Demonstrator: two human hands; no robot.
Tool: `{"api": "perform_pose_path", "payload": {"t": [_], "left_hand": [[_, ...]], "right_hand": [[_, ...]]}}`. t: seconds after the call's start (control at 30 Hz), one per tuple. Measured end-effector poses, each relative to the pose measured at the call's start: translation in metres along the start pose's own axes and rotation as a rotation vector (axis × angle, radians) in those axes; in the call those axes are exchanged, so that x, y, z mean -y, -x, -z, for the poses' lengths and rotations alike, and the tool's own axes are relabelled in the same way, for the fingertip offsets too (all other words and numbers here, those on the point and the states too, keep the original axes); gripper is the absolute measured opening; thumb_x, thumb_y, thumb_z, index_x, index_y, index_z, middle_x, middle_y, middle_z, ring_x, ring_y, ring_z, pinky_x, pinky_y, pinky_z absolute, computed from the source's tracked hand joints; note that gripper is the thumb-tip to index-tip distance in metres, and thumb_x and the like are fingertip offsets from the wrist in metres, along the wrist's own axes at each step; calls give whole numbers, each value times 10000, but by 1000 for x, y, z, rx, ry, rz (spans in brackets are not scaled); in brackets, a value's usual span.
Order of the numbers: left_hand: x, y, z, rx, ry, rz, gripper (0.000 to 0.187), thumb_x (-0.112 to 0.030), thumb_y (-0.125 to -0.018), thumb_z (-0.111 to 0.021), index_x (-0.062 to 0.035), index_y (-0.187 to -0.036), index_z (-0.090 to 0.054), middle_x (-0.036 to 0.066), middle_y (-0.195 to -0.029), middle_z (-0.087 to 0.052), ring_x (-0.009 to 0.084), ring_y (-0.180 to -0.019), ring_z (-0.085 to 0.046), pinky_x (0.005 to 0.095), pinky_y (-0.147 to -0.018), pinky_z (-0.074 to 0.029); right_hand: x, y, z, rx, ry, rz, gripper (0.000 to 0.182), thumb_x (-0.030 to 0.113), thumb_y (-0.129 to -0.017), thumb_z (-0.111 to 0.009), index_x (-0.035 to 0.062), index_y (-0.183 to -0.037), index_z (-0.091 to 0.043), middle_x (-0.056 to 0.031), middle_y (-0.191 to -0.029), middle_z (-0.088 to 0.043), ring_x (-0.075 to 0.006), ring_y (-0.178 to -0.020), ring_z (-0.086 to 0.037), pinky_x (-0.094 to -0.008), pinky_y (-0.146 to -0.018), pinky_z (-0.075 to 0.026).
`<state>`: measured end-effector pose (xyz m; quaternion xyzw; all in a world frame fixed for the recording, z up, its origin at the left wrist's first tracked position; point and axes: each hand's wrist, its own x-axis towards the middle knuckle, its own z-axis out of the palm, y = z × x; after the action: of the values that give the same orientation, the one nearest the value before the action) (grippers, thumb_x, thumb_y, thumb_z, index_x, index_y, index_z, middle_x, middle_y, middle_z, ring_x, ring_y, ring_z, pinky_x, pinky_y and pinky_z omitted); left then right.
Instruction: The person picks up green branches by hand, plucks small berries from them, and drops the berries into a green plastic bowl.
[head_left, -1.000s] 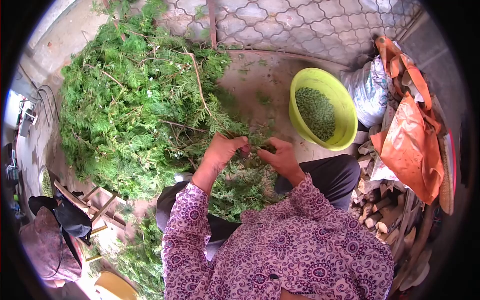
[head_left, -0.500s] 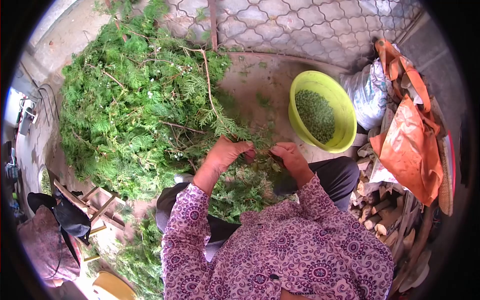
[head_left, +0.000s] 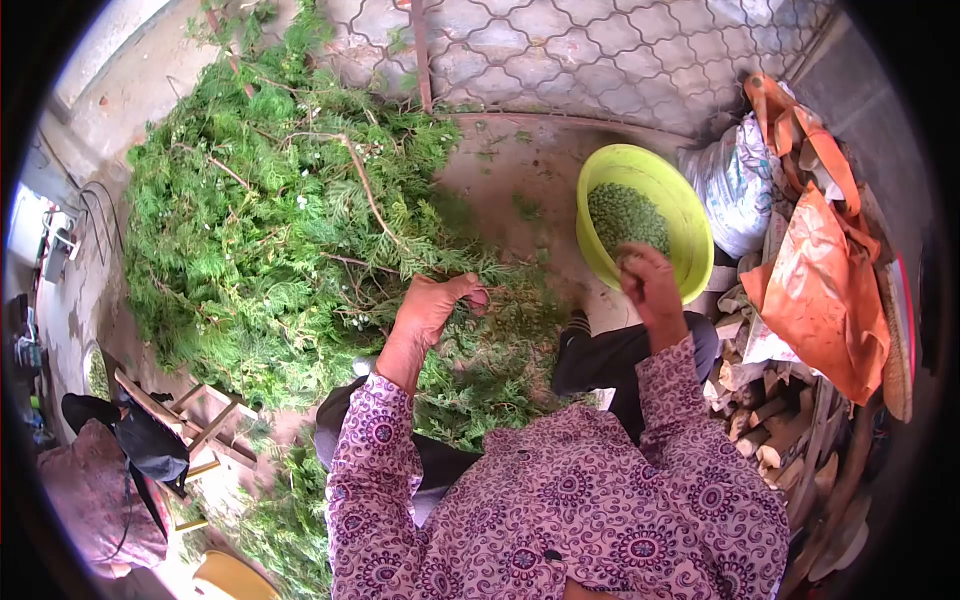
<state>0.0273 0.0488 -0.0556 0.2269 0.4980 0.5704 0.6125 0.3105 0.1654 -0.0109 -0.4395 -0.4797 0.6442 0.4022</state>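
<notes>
My left hand (head_left: 437, 305) is closed on a green branch (head_left: 515, 285) above my lap, at the lower right edge of a big heap of leafy branches (head_left: 240, 230). Over the near rim of the yellow-green basin (head_left: 692, 235) is my right hand (head_left: 652, 283), its fingers pinched together. What they hold, if anything, is too small to name. Small green berries (head_left: 625, 213) lie in the basin.
Beyond the basin stand a white sack (head_left: 735, 190) and an orange bag (head_left: 825, 295), with stacked firewood (head_left: 770, 425) below. Wire mesh (head_left: 580, 60) runs along the back. Another person (head_left: 95, 490) is at the lower left, near a wooden stool (head_left: 205, 420) and a yellow container (head_left: 235, 577).
My right hand has left the branch and moved right to the basin. My left hand has shifted slightly left, still with the branch. The long bare twig on the heap has swung left.
</notes>
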Motion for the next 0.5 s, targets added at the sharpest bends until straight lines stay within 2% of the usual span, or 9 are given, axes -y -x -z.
{"api": "perform_pose_path", "payload": {"t": [0.07, 0.13, 0.2, 0.23, 0.3, 0.33, 0.4, 0.47, 0.5], "left_hand": [[5, -4, -3, 33, 61, -34, 172, -90, -785, -620, 78, -750, -616, 142, -708, -623, 222, -642, -584, 334, -640, -471], [13, -6, -3, 2, 124, -11, 169, -95, -786, -620, 71, -756, -616, 141, -722, -621, 224, -646, -581, 342, -635, -470], [14, 1, -8, -70, 264, 34, 167, -89, -799, -597, 76, -826, -595, 134, -731, -619, 216, -647, -585, 343, -625, -486], [17, 5, -12, -68, 238, 41, 167, -89, -799, -597, 76, -826, -595, 134, -731, -619, 216, -647, -585, 343, -625, -486], [26, 7, -14, -104, 340, 38, 147, -79, -819, -563, 63, -853, -582, 131, -725, -613, 231, -649, -581, 357, -617, -486], [31, 10, -18, -94, 356, 13, 132, -76, -828, -546, 51, -828, -582, 124, -719, -608, 232, -648, -576, 356, -620, -482], [42, 11, -26, -103, 438, -6, 148, -112, -820, -573, 35, -840, -577, 120, -742, -612, 227, -676, -573, 357, -647, -473], [49, 7, -36, -104, 463, -18, 151, -121, -817, -580, 27, -846, -575, 117, -747, -613, 225, -686, -571, 357, -662, -470], [51, 4, -43, -101, 536, -43, 148, -130, -816, -585, 13, -852, -572, 109, -753, -609, 219, -702, -567, 358, -677, -464]], "right_hand": [[19, -13, 22, -31, 126, 299, 215, 14, -783, -520, 15, -990, -577, 5, -651, -525, -34, -467, -411, -171, -393, -303], [49, -25, 34, -282, 383, 429, 244, 32, -794, -526, 11, -1033, -568, 12, -673, -526, -23, -504, -418, -158, -427, -311], [48, -71, 82, -364, 747, 753, 407, 69, -765, -564, 62, -1169, -516, -140, -951, -584, -159, -794, -568, -252, -686, -459], [60, -75, 86, -430, 926, 515, 484, 110, -725, -604, 111, -1197, -499, -179, -1113, -530, -246, -949, -555, -302, -815, -443], [27, -111, 128, -653, 1407, 705, 465, 151, -699, -622, 136, -1156, -539, -165, -1026, -583, -279, -887, -580, -310, -795, -459], [25, -111, 129, -663, 1381, 698, 465, 151, -699, -622, 136, -1156, -539, -165, -1026, -583, -279, -887, -580, -310, -795, -459], [21, -100, 123, -307, 1193, 194, 379, 170, -692, -629, 91, -1061, -599, -139, -861, -628, -224, -779, -601, -287, -746, -473], [18, -67, 99, 120, 568, 69, 294, 182, -708, -621, 41, -967, -633, -92, -750, -634, -161, -706, -596, -267, -700, -476], [17, -60, 89, 303, 557, -11, 265, 197, -724, -617, 20, -921, -639, -87, -779, -631, -161, -715, -587, -271, -682, -472]]}}
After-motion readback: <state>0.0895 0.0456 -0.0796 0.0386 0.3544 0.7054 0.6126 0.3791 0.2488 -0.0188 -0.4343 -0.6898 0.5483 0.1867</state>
